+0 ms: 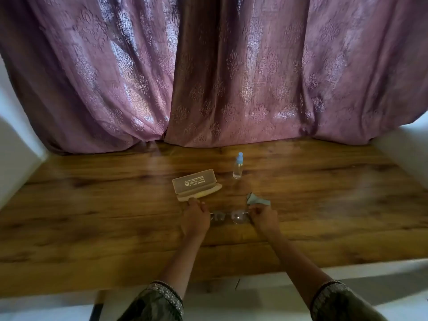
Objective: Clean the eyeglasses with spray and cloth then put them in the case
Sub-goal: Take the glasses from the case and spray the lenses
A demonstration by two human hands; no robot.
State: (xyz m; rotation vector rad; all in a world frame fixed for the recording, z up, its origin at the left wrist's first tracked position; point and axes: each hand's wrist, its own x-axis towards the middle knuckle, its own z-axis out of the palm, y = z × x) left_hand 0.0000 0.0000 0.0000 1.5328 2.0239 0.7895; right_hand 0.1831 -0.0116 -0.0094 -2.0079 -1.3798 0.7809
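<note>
Thin-rimmed eyeglasses (229, 216) lie between my two hands over the wooden table (92, 216). My left hand (196, 216) grips their left end and my right hand (262, 216) pinches their right end. A beige glasses case (195, 184) stands open just beyond my left hand, its lid tilted back with printed text inside. A crumpled grey-blue cloth (256, 199) lies right behind my right hand. A small clear spray bottle (238, 166) with a light blue cap stands upright farther back, to the right of the case.
Purple patterned curtains (208, 77) hang down to the table's far edge. White walls close the left (16, 147) and right (407, 144) sides. The table's near edge runs below my forearms, with a white floor beneath.
</note>
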